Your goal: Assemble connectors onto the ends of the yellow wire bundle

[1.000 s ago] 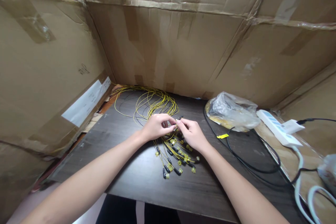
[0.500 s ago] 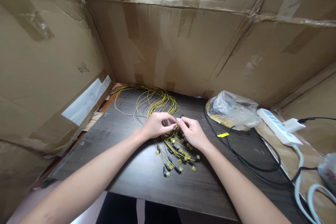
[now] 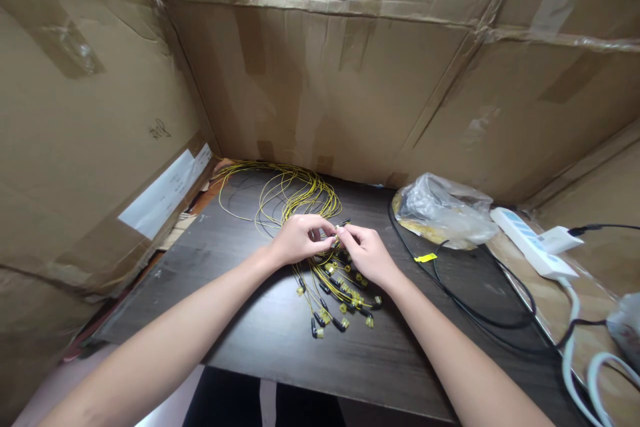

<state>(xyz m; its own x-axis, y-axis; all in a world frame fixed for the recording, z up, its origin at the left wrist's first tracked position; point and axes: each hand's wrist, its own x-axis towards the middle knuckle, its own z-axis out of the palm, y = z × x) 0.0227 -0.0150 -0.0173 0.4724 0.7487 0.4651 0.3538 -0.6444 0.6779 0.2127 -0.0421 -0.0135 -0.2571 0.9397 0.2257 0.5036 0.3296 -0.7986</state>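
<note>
A bundle of thin yellow cables [image 3: 295, 197] lies coiled on the dark wooden table [image 3: 250, 333]. Their ends, with black connectors and yellow caps [image 3: 340, 303], fan out toward me. My left hand [image 3: 300, 240] and my right hand [image 3: 367, 253] meet above the connector ends, fingertips pinched together on one small connector between them. What exactly sits inside the pinch is mostly hidden by my fingers.
Cardboard walls [image 3: 325, 80] enclose the table at the back and left. A clear plastic bag [image 3: 443, 210] lies at right, beside a black cable [image 3: 470, 310] with a yellow tag [image 3: 425, 258]. A white power strip [image 3: 530, 250] and white cords sit at far right.
Almost nothing moved; both hands stay pinched together over the connectors, with only slight finger shifts.
</note>
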